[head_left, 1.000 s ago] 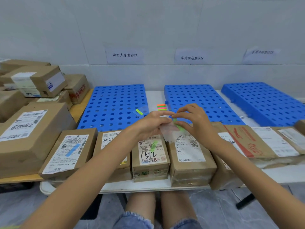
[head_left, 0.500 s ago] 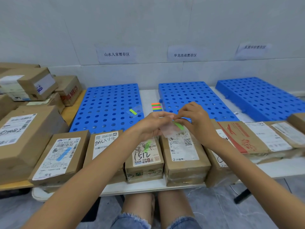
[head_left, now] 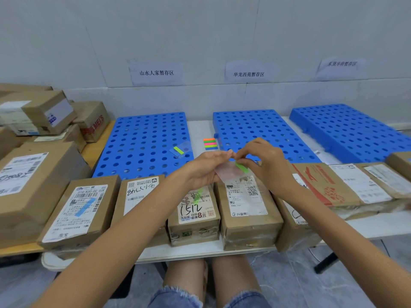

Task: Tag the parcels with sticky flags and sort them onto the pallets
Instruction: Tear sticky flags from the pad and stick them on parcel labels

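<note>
My left hand (head_left: 203,168) and my right hand (head_left: 265,161) meet above the row of brown parcels, fingertips touching. Between them they pinch a clear backing sheet (head_left: 229,173) that carries a green sticky flag (head_left: 242,167). Under the hands lie a parcel marked 1512 (head_left: 195,213), which bears a green flag, and a parcel with a QR label (head_left: 248,210). Left of these, a parcel (head_left: 80,210) carries a blue flag. A stack of coloured flags (head_left: 210,144) lies between the left pallet (head_left: 142,143) and the middle pallet (head_left: 255,130). A third blue pallet (head_left: 351,130) lies at the right.
A clear sheet with a green flag (head_left: 179,150) rests on the left pallet. More cardboard boxes (head_left: 37,112) are piled at the left on a wooden table. Flat parcels (head_left: 347,183) line the front right. Three paper signs (head_left: 156,72) hang on the wall behind the pallets.
The view has shifted slightly. My hands stay together over the parcels, still working on the sheet with the green flag.
</note>
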`<state>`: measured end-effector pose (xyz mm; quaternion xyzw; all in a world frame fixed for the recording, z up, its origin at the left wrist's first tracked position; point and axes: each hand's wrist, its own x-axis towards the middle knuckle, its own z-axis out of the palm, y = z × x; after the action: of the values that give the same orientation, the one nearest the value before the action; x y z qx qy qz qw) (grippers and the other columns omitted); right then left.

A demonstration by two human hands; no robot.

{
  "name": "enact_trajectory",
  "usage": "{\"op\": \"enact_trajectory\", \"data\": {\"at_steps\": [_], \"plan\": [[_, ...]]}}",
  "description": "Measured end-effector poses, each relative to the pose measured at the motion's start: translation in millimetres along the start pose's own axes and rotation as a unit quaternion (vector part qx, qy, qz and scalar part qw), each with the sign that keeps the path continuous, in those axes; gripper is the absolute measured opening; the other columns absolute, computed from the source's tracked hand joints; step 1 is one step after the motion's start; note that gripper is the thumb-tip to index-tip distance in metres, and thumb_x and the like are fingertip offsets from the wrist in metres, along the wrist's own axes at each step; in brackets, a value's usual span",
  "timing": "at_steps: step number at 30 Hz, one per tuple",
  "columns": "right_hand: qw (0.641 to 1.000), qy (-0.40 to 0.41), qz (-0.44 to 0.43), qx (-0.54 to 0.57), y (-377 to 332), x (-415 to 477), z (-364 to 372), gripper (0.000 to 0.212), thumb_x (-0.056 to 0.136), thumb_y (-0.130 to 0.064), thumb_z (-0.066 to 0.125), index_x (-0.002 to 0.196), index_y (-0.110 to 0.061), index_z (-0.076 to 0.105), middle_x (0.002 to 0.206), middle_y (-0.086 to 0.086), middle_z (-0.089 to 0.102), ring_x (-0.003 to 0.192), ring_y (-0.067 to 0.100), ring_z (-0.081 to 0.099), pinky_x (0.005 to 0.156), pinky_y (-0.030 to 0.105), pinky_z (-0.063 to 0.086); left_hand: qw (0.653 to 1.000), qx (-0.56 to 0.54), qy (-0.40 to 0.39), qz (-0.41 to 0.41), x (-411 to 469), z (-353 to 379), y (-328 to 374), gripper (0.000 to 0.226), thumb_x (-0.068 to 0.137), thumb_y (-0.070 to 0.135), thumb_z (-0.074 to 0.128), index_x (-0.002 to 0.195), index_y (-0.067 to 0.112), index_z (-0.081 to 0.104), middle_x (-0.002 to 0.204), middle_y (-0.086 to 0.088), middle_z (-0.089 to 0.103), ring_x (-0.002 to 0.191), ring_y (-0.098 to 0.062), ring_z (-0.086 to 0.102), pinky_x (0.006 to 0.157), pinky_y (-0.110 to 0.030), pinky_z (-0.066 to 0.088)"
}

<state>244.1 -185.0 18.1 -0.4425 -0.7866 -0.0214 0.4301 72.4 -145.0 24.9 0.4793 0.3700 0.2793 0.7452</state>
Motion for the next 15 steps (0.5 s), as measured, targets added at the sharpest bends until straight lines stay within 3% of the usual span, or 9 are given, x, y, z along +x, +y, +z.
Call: {"op": "enact_trajectory", "data": {"at_steps": [5, 9, 15], "plan": [[0.999, -0.026, 0.004, -0.027, 4.3, -1.0, -1.1, 0.009, 0.075, -0.013, 0.076, 0.077, -0.014, 0.067, 0.078, -0.010, 0.060, 0.080, 0.010, 0.049, 0.075, 0.022, 0.040, 1.000, 0.027, 0.007, 0.004, -1.7, 3.7, 2.9, 0.018, 0.096, 0.023, 0.052, 0.100, 0.012, 0.066, 0.088, -0.002, 0.070, 0.071, -0.007, 0.069, 0.058, -0.018, 0.054], [0.999, -0.041, 0.018, -0.020, 8.1, -2.3, -1.6, 0.007, 0.078, -0.016, 0.073, 0.079, -0.015, 0.067, 0.082, -0.011, 0.054, 0.081, 0.009, 0.045, 0.077, 0.014, 0.035, 0.998, 0.068, 0.014, 0.006, 0.2, 4.7, 2.3, 0.018, 0.095, 0.020, 0.055, 0.108, 0.013, 0.064, 0.093, -0.003, 0.070, 0.077, -0.009, 0.069, 0.065, -0.019, 0.056], [0.995, -0.068, 0.068, 0.004, 3.7, -5.1, -9.9, 0.006, 0.079, -0.016, 0.073, 0.080, -0.016, 0.067, 0.088, -0.003, 0.059, 0.089, 0.013, 0.048, 0.082, 0.015, 0.035, 0.992, 0.104, 0.069, 0.026, 2.4, 6.2, 1.8, 0.014, 0.089, 0.012, 0.064, 0.102, 0.015, 0.068, 0.082, -0.003, 0.070, 0.066, -0.009, 0.067, 0.051, -0.017, 0.052]]}}
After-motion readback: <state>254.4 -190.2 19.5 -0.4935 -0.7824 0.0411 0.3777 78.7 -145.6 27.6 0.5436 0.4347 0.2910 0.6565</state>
